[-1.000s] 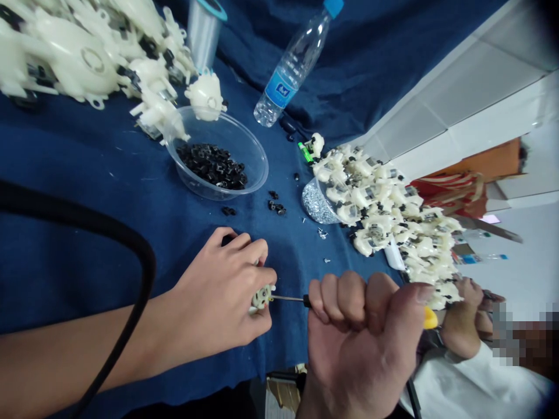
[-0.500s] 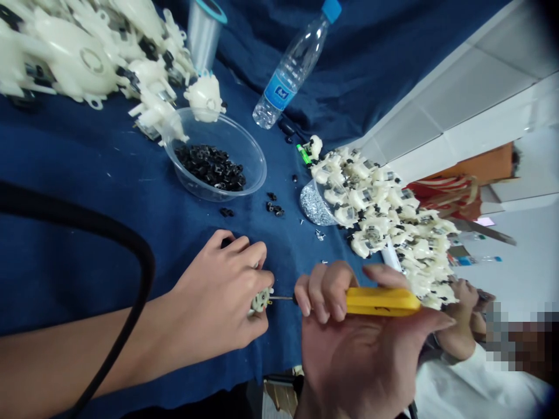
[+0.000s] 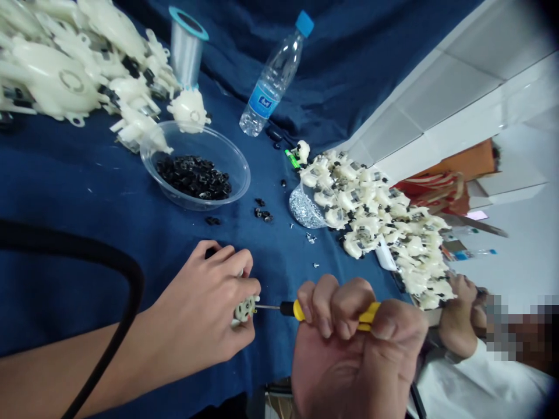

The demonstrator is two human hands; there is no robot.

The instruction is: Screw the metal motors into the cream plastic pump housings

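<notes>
My left hand (image 3: 209, 311) is closed around a small cream plastic part (image 3: 243, 309), which pokes out between the fingers and thumb; most of it is hidden. My right hand (image 3: 349, 337) grips a screwdriver (image 3: 299, 311) with a yellow handle and black collar. Its fingers curl over the handle and the thumb presses along the rear of it. The thin metal shaft points left, its tip at the face of the cream part. Whether the tip sits in a screw is too small to tell.
A clear bowl (image 3: 238, 195) holds black pieces (image 3: 196, 177), with several loose beside it. Cream plastic assemblies (image 3: 61, 81) pile up left and right. A tub of screws (image 3: 305, 208), a water bottle (image 3: 266, 93) and a wire spool (image 3: 187, 52) stand beyond. A black cable (image 3: 131, 279) crosses the left foreground. Another person sits right.
My right hand's fingers have shifted back along the screwdriver, uncovering its black collar, and the thumb now closes onto the handle. The view has shifted slightly; my left hand keeps its hold.
</notes>
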